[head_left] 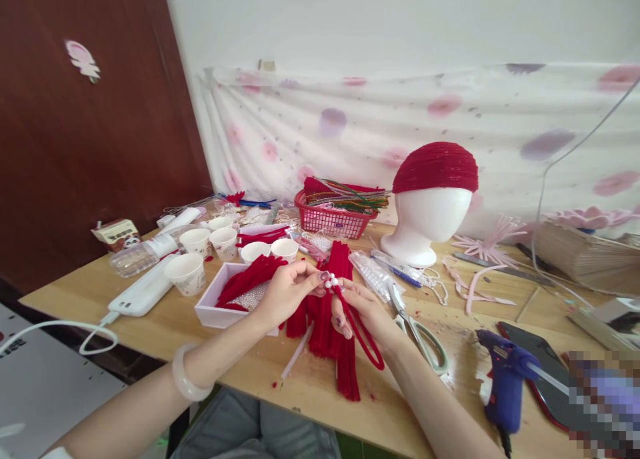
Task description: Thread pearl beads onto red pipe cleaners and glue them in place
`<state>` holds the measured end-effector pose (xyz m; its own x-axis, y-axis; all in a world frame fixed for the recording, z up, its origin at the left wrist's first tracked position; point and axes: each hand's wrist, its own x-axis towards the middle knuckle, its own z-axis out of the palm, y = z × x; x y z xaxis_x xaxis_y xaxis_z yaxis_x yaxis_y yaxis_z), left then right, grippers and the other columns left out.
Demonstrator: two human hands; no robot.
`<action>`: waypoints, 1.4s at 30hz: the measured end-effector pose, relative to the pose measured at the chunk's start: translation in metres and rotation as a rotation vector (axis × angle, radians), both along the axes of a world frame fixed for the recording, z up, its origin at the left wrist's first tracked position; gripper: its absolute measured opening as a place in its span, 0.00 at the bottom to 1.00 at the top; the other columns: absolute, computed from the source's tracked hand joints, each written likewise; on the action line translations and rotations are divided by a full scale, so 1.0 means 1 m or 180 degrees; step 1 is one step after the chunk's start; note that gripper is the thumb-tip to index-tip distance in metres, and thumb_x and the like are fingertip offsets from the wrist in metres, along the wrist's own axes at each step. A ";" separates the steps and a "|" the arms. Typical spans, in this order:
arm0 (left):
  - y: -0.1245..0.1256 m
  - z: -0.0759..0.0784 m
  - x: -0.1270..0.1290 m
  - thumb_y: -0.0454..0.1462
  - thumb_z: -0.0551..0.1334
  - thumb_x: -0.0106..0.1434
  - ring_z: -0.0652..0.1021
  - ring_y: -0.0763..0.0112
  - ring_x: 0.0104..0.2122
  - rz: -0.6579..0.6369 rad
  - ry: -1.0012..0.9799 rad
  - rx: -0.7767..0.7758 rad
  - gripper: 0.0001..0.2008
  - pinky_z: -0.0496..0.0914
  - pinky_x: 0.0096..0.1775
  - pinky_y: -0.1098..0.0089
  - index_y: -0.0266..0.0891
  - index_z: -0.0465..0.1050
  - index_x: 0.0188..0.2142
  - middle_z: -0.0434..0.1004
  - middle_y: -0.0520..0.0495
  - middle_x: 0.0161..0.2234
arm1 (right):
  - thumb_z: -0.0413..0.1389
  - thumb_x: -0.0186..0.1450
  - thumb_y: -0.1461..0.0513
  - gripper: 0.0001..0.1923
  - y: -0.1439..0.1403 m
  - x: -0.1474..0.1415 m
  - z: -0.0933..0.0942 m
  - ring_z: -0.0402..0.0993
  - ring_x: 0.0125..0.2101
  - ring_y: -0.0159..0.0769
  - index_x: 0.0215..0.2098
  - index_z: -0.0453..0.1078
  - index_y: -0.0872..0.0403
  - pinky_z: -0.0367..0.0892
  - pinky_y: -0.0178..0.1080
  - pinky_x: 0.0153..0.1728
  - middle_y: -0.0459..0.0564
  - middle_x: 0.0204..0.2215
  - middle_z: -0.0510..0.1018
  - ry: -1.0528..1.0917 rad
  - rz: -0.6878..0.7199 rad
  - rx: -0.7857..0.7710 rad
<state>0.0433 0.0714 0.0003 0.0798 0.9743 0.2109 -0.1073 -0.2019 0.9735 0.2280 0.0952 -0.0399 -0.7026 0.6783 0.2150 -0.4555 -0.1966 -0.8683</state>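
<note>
A wooden table [280,379] bears red pipe cleaners [330,312], scissors [417,329], paper cups [187,272] and a glue gun [505,379].

Bare forearms; pale bangle [186,377] on left wrist; dark polished nails; grey trousers [260,432].

A pale wooden tabletop [310,385] carries a white foam mannequin head [429,222] wearing a red pipe-cleaner cap [436,167]. Just left of it stands a red plastic mesh basket [333,220] holding mixed coloured stems. Five white paper cups [187,272] cluster at the left near a white power strip [143,291] and a shallow white box [213,309]. Silver scissors with pale green handles [417,329] lie right of centre, and a blue hot-glue gun [505,382] rests near the right edge beside a dark phone [537,362]. A flower-printed white cloth [400,119] hangs on the wall behind; a dark red door [90,132] stands at the left
</note>
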 end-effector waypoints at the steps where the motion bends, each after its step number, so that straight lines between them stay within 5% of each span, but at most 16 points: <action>1: 0.000 0.000 0.000 0.48 0.75 0.53 0.80 0.67 0.28 0.0009 0.0013 0.0016 0.16 0.77 0.37 0.66 0.37 0.79 0.28 0.81 0.49 0.26 | 0.58 0.75 0.57 0.11 0.000 0.000 0.000 0.71 0.19 0.26 0.43 0.74 0.57 0.70 0.30 0.19 0.41 0.27 0.77 0.0000 0.0000 -0.0003; 17: -0.003 -0.004 0.011 0.43 0.75 0.53 0.80 0.67 0.29 0.0104 -0.0237 0.0076 0.11 0.76 0.37 0.67 0.38 0.82 0.28 0.82 0.50 0.26 | 0.58 0.75 0.56 0.11 0.000 0.004 -0.004 0.71 0.19 0.26 0.44 0.74 0.57 0.69 0.30 0.19 0.41 0.28 0.77 -0.0100 -0.0095 -0.0044; 25: 0.000 -0.013 0.020 0.49 0.76 0.51 0.81 0.65 0.33 0.0204 -0.0921 -0.0146 0.18 0.77 0.43 0.64 0.37 0.81 0.29 0.82 0.48 0.28 | 0.58 0.74 0.55 0.12 -0.002 -0.002 0.001 0.73 0.21 0.27 0.42 0.74 0.57 0.72 0.33 0.23 0.42 0.28 0.77 -0.0192 -0.0262 -0.0020; 30: 0.000 -0.011 0.022 0.45 0.78 0.51 0.79 0.70 0.30 0.0194 -0.1244 -0.0222 0.16 0.75 0.33 0.72 0.35 0.80 0.28 0.80 0.50 0.27 | 0.60 0.73 0.57 0.11 -0.009 -0.007 0.008 0.73 0.21 0.28 0.38 0.73 0.57 0.72 0.34 0.25 0.40 0.26 0.77 -0.0334 -0.0387 0.0008; 36: -0.002 -0.009 0.028 0.47 0.80 0.46 0.68 0.77 0.11 -0.0393 -0.1697 -0.0490 0.22 0.70 0.14 0.68 0.36 0.77 0.31 0.77 0.54 0.23 | 0.67 0.65 0.50 0.18 -0.014 -0.015 0.012 0.73 0.19 0.28 0.34 0.67 0.52 0.67 0.31 0.26 0.37 0.19 0.77 -0.0267 -0.0831 0.0128; 42: 0.004 -0.016 0.034 0.42 0.79 0.49 0.64 0.85 0.13 -0.0425 -0.2064 -0.0731 0.17 0.67 0.13 0.76 0.36 0.80 0.33 0.85 0.44 0.37 | 0.65 0.66 0.49 0.17 -0.017 -0.021 0.011 0.75 0.21 0.33 0.33 0.67 0.50 0.68 0.37 0.27 0.42 0.23 0.82 -0.0228 -0.1211 0.0451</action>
